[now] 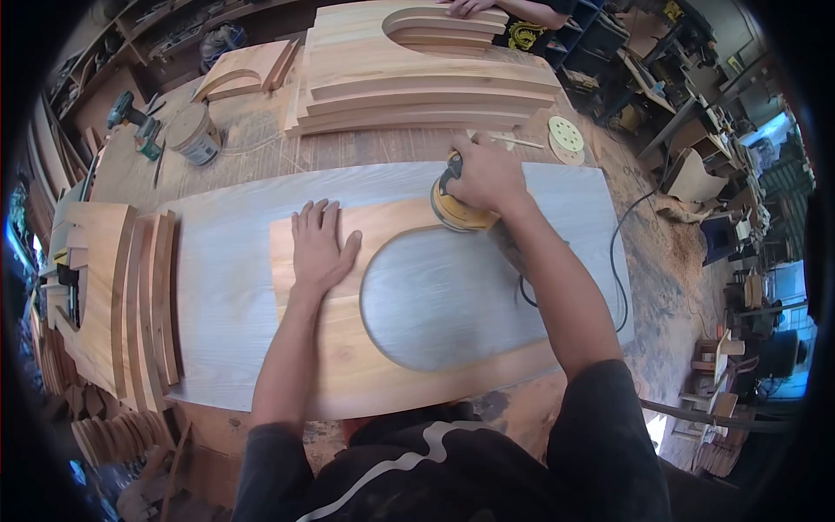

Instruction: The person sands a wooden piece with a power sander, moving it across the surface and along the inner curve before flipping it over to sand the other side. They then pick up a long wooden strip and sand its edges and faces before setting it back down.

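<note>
A U-shaped wooden panel (335, 348) lies flat on a grey wood-grain board (222, 261), its rounded cutout showing the board beneath. My left hand (322, 248) rests flat on the panel's left end, fingers stretched out. Gripped from above in my right hand (489, 174) is a yellow and black orbital sander (452, 209). The sander sits at the panel's far arm, beside the cutout's edge. Part of that arm is hidden behind my right forearm. A dark power cord (619, 252) curves over the board on the right.
Similar cut panels are stacked at the back (417, 87) and at the left (130, 296). Sanding discs (566, 139) lie at the back right. A tub (197, 135) and a cordless drill (127, 110) stand at the back left. Another person's hand (470, 7) touches the far stack.
</note>
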A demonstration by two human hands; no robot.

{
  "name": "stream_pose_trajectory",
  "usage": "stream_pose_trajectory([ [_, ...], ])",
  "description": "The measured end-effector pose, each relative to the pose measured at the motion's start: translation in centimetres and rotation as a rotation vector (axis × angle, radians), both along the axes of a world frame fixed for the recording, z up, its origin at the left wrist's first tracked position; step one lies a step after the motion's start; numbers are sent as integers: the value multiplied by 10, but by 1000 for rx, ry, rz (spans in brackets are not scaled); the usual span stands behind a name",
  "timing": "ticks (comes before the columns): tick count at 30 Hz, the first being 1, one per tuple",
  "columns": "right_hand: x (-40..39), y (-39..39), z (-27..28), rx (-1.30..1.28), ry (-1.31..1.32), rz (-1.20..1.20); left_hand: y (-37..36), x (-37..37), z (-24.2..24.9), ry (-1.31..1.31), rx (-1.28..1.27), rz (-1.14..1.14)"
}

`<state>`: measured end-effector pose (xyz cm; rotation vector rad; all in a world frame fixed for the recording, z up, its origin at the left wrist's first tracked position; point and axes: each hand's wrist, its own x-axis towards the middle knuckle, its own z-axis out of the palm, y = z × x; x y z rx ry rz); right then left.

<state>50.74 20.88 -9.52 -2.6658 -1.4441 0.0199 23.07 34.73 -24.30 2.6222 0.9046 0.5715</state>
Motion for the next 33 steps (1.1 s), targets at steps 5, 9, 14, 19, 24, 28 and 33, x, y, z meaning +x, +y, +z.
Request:
stream_pose_trajectory([
  [5,-49,40,1,-52,62,95,-9,-18,0,-72,52,98],
  [9,-90,69,4,-66,55,179,-43,-71,1,84,59,216],
  [14,-130,101,1,-81,35,329,-115,-168,9,170,-107,249],
  [19,-167,109,1,-12,46,451,-185,-250,27,162,-349,128],
  [24,-203,88,4,-62,72,524,-193,-267,7,126,-381,157],
  [28,-181,111,0,-12,48,502,-190,-267,5,123,-352,156],
  [33,-173,94,1,5,-12,488,-191,-265,6,101,-350,169],
])
